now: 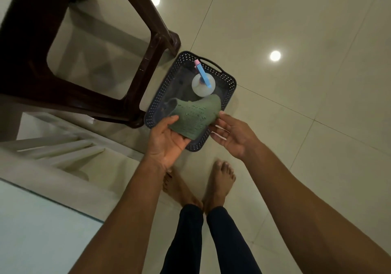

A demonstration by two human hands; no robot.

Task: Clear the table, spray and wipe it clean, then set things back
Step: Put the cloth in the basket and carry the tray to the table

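Left hand: the left hand [169,138] is palm-up over the near end of the basket, forearm reaching in from bottom-left, thumb on top of the cloth and fingers tucked underneath.
Left grip: pinching the near-left part of the green cloth [195,112] between thumb and fingers.
Right hand: the right hand [234,136] comes in from the right, palm turned toward the left hand, fingers long and loosely straight.
Right grip: spread, fingers relaxed; the thumb tip is right at the cloth's right edge, and I can't tell whether it actually touches.
Cloth: held up above the basket, curling over on its far side, draped across the left palm.
Spray bottle: a white spray bottle [203,87] with a blue trigger and pink nozzle stands upright in the far half of the basket, just beyond the cloth.
Basket: the dark perforated basket [227,83] sits on the tiled floor [296,114], handle at its far end, touching or nearly touching a chair leg.
Chair: a dark brown plastic chair [131,95] fills the upper left.
Surface: a pale surface [38,231] edges in at lower left.
Stance: 2 bare feet [220,180] on the tiles, just short of the basket, dark trousers above.
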